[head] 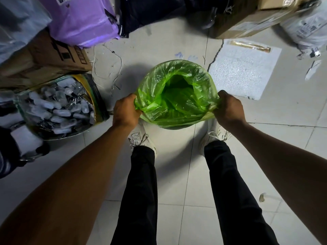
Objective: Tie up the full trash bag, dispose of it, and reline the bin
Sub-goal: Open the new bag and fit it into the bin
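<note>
A translucent green trash bag [177, 80] lines a round bin on the tiled floor just ahead of my feet. Its mouth is open and folded over the bin's rim, so the bin itself is hidden under the plastic. The inside looks green and dark, and I cannot make out any contents. My left hand [126, 110] grips the bag's edge at the left of the rim. My right hand [228, 108] grips the bunched edge at the right of the rim.
A clear bag of small white and dark items [58, 106] sits close on the left. Cardboard boxes [44, 57], a purple parcel [83, 20] and dark parcels crowd the far side. A white foam sheet [246, 68] lies at the right. My shoes [139, 137] stand behind the bin.
</note>
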